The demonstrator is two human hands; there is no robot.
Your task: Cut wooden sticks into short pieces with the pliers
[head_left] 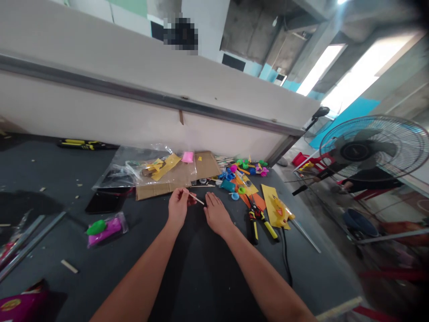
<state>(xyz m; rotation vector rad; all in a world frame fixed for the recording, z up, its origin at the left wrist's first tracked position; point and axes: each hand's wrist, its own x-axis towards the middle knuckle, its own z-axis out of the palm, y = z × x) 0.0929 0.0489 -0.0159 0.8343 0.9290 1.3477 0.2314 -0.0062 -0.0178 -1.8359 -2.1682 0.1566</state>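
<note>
Wooden stick [196, 199] sits pinched in the left hand [178, 208], beside the open right hand [216, 215].

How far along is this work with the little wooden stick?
Done, it seems: a yellow card shape lies cut out beside yellow-handled pliers. In hand: the left hand pinches a thin wooden stick, and the right hand lies open beside it. Left: colourful small plastic parts sit heaped, and a plastic bag of green and magenta lumps lies apart.

The left hand [179, 208] pinches a thin wooden stick [196, 199] over the dark worktop [50, 170]; the right hand [216, 214] lies open just beside it, near yellow-handled pliers [257, 223] and a cardboard sheet [161, 188].
</note>
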